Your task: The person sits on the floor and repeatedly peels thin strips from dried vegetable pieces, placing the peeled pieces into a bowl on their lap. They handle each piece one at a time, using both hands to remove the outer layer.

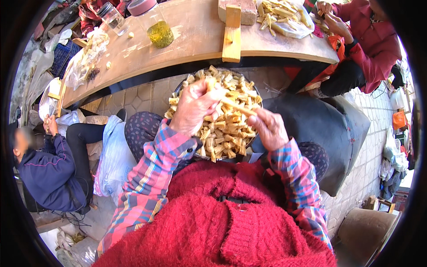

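Above a round container piled with knotted, pale yellow dried husk pieces [230, 133], both my hands are raised. My left hand [199, 106] pinches a folded husk piece at its fingertips. From there a narrow husk strip [238, 106] stretches to the right, and my right hand [269, 128] grips its other end between thumb and fingers. The container stands at my lap between my knees, its dark rim showing around the pile. My fingers partly hide the folded piece.
Across the front runs a wooden table [193, 36] with a lidded jar [160, 31], a wooden block [231, 43], a brick [247, 11] and a bag of husks [287, 16]. Co-workers sit at left [50, 173] and upper right [370, 43]. Dark sheeting [310, 123] lies at my right.
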Available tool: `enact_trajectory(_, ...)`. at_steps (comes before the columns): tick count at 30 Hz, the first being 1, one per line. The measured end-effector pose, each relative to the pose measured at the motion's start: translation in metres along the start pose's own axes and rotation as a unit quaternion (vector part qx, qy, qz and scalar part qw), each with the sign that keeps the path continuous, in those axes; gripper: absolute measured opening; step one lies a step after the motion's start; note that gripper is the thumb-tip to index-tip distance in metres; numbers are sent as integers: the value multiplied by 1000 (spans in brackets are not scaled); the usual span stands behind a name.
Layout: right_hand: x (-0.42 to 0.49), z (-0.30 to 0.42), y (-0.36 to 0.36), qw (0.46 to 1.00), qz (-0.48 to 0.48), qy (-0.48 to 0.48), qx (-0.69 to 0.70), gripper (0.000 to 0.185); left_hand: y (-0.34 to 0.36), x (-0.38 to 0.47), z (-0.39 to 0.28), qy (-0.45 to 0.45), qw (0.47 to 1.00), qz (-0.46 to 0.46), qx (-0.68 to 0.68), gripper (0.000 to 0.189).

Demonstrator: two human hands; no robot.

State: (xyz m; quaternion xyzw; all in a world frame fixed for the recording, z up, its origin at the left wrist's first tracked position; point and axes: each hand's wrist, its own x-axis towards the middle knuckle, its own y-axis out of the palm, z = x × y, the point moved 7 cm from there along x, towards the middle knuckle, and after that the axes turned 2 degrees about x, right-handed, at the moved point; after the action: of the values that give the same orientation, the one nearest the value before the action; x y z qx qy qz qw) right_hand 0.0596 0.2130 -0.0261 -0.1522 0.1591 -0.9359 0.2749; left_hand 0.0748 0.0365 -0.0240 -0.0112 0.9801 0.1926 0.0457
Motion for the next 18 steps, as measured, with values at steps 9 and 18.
enact_trajectory(9,48,47,-43,984,-87,-118,-105,22,11,40,-55,68,997,36,11,9)
enact_trajectory(18,134,56,-88,907,-242,-179,-295,19,8,118,-90,141,989,-25,38,6)
